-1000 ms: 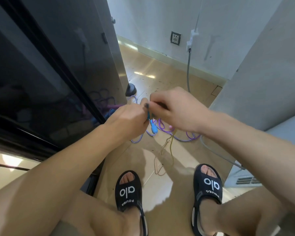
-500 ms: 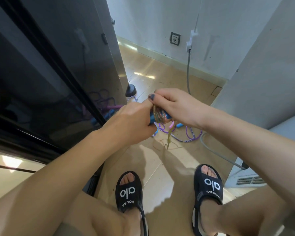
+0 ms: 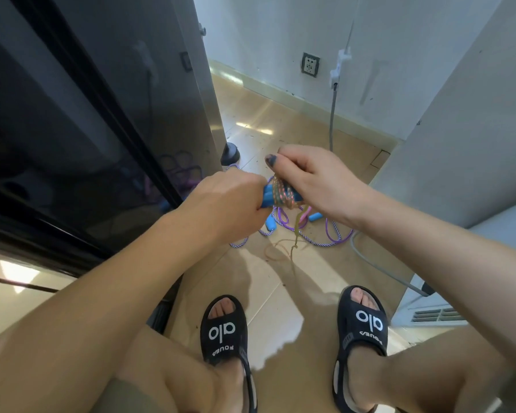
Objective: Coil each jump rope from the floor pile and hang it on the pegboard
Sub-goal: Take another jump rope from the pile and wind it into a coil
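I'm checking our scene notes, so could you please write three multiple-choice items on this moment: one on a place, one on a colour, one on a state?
1. Where does the purple rope lie?
A. on the floor
B. on a shelf
C. over a knee

2. What colour are the handles that the left hand grips?
A. red
B. blue
C. white

3. The multicoloured cord is
A. cut in pieces
B. stretched straight
C. wound round the handles

Answers: 1 A, it loops across the tiles; 2 B, blue shows beside the fingers; 3 C, turns wrap them under the right hand.

A glossy tan tile floor (image 3: 283, 293) fills the frame's centre. On it, mid-frame, lies a purple-and-white jump rope (image 3: 325, 238) with blue handles (image 3: 270, 223) — loosely looped. Two black sandals (image 3: 224, 332) stand at the bottom; a grey hose (image 3: 370, 263) trails right.
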`<state>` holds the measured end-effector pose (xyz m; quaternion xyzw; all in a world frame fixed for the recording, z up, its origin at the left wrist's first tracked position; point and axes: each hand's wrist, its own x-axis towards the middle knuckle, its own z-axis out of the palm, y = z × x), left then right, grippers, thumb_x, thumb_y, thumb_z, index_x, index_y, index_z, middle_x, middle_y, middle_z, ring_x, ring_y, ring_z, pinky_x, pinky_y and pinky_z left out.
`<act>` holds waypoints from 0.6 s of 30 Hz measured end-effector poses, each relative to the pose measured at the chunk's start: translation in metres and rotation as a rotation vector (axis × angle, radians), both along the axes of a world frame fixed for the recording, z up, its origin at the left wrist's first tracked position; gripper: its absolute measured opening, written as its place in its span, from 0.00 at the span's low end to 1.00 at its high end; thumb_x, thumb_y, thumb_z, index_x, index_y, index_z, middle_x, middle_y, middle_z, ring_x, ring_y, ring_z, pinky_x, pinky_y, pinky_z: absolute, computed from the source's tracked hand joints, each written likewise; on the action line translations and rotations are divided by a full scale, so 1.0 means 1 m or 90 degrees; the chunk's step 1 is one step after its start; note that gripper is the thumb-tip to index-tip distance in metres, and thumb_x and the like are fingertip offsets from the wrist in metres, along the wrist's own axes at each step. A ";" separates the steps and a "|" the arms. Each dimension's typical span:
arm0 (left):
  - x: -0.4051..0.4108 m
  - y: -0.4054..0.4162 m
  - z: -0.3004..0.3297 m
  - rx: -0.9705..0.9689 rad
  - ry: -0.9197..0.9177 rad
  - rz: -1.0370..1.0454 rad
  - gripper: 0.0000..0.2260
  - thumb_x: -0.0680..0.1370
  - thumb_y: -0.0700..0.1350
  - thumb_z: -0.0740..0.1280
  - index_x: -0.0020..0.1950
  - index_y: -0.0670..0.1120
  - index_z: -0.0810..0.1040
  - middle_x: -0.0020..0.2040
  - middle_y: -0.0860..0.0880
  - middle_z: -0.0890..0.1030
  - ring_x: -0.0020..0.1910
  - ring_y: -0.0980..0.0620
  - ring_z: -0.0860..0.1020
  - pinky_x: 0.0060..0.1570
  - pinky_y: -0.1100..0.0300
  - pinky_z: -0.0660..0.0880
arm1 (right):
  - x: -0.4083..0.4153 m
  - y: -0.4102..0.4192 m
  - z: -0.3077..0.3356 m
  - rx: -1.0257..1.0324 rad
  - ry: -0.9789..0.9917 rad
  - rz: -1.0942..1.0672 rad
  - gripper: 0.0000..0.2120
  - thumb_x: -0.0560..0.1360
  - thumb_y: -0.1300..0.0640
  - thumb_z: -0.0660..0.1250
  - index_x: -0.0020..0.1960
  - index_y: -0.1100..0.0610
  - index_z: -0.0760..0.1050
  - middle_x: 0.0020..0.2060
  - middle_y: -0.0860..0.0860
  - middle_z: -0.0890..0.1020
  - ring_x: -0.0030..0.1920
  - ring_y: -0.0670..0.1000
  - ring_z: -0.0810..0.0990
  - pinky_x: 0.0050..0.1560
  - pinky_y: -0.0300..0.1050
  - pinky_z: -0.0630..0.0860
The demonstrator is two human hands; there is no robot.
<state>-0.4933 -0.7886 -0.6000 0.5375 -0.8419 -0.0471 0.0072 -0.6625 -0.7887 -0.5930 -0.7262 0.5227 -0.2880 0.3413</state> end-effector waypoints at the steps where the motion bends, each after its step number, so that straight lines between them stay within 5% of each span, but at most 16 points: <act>1: -0.001 0.002 0.003 -0.017 -0.038 -0.012 0.09 0.80 0.53 0.63 0.45 0.48 0.73 0.35 0.51 0.70 0.31 0.51 0.70 0.33 0.58 0.65 | -0.003 -0.001 0.001 0.016 0.006 0.020 0.21 0.83 0.50 0.60 0.35 0.57 0.63 0.30 0.49 0.65 0.30 0.45 0.62 0.31 0.40 0.60; 5: -0.007 0.014 0.015 -0.041 -0.106 -0.120 0.07 0.81 0.52 0.59 0.48 0.49 0.68 0.35 0.53 0.65 0.33 0.51 0.67 0.37 0.57 0.61 | -0.011 -0.005 0.005 0.059 0.092 0.079 0.24 0.82 0.48 0.62 0.32 0.60 0.64 0.27 0.50 0.64 0.28 0.46 0.61 0.30 0.42 0.59; 9: -0.011 0.027 0.021 0.025 0.031 -0.171 0.07 0.80 0.51 0.61 0.46 0.49 0.69 0.38 0.53 0.70 0.40 0.48 0.74 0.42 0.55 0.71 | -0.007 -0.006 -0.002 0.146 0.069 0.066 0.29 0.80 0.43 0.63 0.30 0.63 0.64 0.28 0.58 0.64 0.29 0.53 0.64 0.32 0.45 0.62; 11: -0.008 0.028 0.028 0.040 0.133 -0.118 0.08 0.78 0.49 0.64 0.40 0.51 0.70 0.33 0.54 0.69 0.34 0.50 0.72 0.36 0.59 0.69 | -0.010 -0.008 -0.010 0.187 0.041 0.061 0.29 0.74 0.41 0.65 0.34 0.67 0.69 0.30 0.62 0.69 0.30 0.57 0.73 0.32 0.50 0.68; 13: -0.005 0.024 0.031 0.031 0.215 -0.020 0.12 0.76 0.44 0.66 0.34 0.50 0.67 0.29 0.52 0.69 0.30 0.51 0.69 0.31 0.60 0.64 | -0.011 -0.007 -0.020 0.186 0.056 0.022 0.18 0.72 0.48 0.65 0.36 0.63 0.70 0.30 0.56 0.73 0.35 0.62 0.82 0.35 0.48 0.69; 15: -0.003 0.014 0.029 0.052 0.198 0.076 0.11 0.75 0.41 0.65 0.34 0.47 0.68 0.31 0.49 0.71 0.32 0.48 0.70 0.32 0.56 0.67 | -0.003 0.000 -0.029 0.175 0.054 -0.049 0.18 0.81 0.49 0.59 0.35 0.57 0.69 0.26 0.47 0.75 0.33 0.54 0.80 0.37 0.46 0.70; 18: 0.004 -0.005 0.015 0.112 0.107 0.180 0.04 0.76 0.42 0.65 0.42 0.45 0.73 0.39 0.47 0.75 0.38 0.48 0.74 0.37 0.54 0.73 | 0.018 0.022 -0.038 0.221 0.004 -0.119 0.20 0.82 0.43 0.51 0.42 0.55 0.70 0.28 0.49 0.80 0.33 0.50 0.74 0.39 0.47 0.71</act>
